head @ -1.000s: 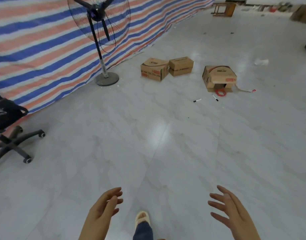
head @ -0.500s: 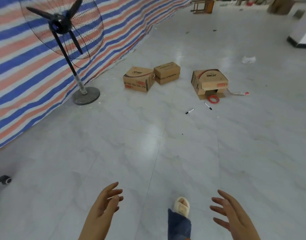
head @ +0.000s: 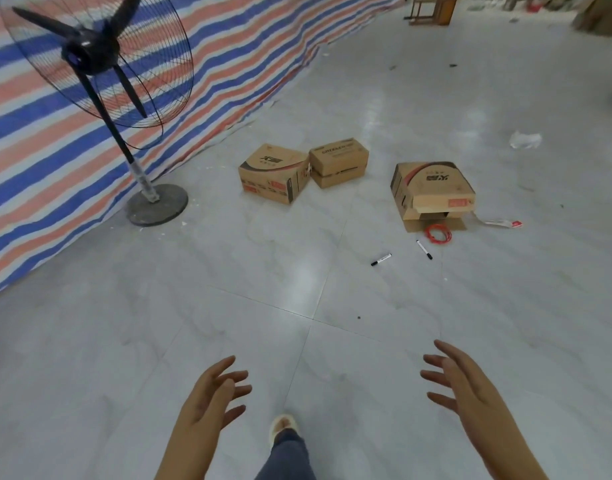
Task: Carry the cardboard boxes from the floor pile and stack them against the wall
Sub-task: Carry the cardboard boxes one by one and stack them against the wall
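Note:
Three cardboard boxes lie on the pale tiled floor ahead. The left box (head: 275, 173) touches a smaller box (head: 339, 162) beside it. Further right stands a third box (head: 432, 188) with an open lower flap. My left hand (head: 211, 400) and my right hand (head: 462, 384) are held out low in front of me, fingers spread and relaxed, holding nothing. Both hands are well short of the boxes. A striped tarpaulin (head: 228, 60) covers the wall on the left.
A tall pedestal fan (head: 100, 64) stands on a round base (head: 157, 204) by the tarpaulin. Two markers (head: 381, 259) (head: 424, 249) and a red cable coil (head: 437, 233) lie near the right box. A wooden stool (head: 430, 8) stands far back. My foot (head: 282, 427) is between my hands.
I have walked closer to the boxes, which now look larger. The office chair on the left has dropped out of view. My hands stay open and empty.

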Motion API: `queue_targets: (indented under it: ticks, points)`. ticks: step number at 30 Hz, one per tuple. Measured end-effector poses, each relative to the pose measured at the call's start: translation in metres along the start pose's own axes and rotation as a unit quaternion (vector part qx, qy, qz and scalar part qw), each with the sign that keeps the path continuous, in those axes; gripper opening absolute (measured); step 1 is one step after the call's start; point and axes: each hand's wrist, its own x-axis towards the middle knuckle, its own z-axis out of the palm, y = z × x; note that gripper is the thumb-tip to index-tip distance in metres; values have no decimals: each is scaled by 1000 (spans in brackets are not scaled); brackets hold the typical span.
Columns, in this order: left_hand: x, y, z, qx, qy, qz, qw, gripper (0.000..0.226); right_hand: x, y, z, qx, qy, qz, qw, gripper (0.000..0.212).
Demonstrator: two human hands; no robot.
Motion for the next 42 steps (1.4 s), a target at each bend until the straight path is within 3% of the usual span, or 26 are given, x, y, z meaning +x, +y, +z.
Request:
queue_targets:
  ticks: [8, 17, 22, 35, 42]
  points:
    - [156, 33, 38, -7, 20, -20, 1000, 26, 155, -24, 39, 7, -4, 17, 1000, 25]
    - [363, 152, 102, 74, -60, 53, 994, 26, 341, -97, 76, 22, 48, 1, 999, 27]
    - [450, 185, 141, 84, -74, 47, 993, 28, 429, -114, 92, 20, 45, 26, 998, 28]
    - [672, 255, 253, 24, 56, -6, 998, 25, 761, -216, 110, -15, -49, 2, 999, 25]
    - [771, 276, 269, 0, 106, -57, 993, 24, 889, -251, 166, -34, -99, 12, 994, 24]
